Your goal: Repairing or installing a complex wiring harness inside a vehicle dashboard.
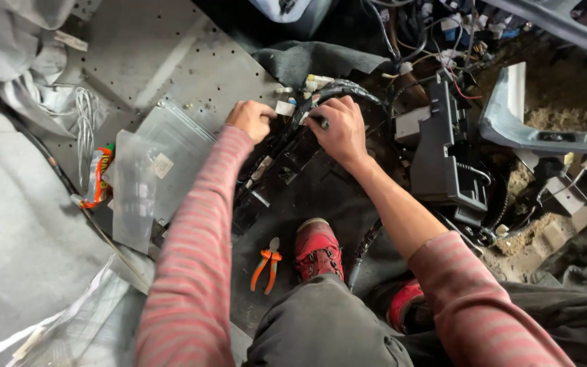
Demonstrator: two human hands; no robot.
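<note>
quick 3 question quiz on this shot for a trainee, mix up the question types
1. True or false: the orange-handled pliers are held in the right hand.
2. Multiple choice: the left hand is closed at: A) the black cable bundle, B) the red shoe, C) the clear plastic bag.
3. Fill in: the pliers lie on the floor just left of the red ____.

Key: 1 false, they lie loose on the floor; 2 A, both hands grip along the bundle; 3 shoe.
</note>
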